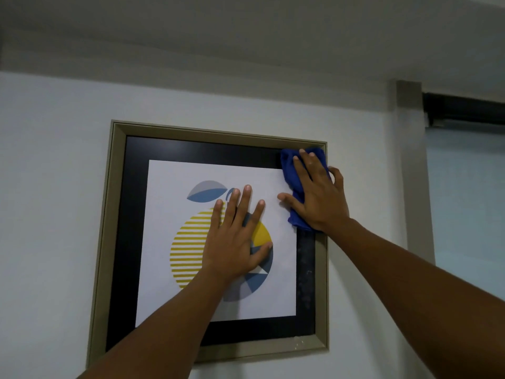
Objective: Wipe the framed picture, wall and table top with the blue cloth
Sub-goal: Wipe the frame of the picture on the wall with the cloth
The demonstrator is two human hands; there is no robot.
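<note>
The framed picture (117,242) hangs on the pale wall (54,187); it has a beige frame, a black mat and a print of a yellow and blue fruit. My left hand (235,242) lies flat on the glass over the print, fingers spread, holding nothing. My right hand (317,195) presses the blue cloth (291,173) against the upper right corner of the picture, over the black mat and the frame's edge. Part of the cloth is hidden under my palm. The table top is out of view.
A beige vertical trim (415,173) runs down the wall to the right of the picture, with a dark rail (464,110) and a pale blue panel (470,214) beyond it. The ceiling (246,36) is close above.
</note>
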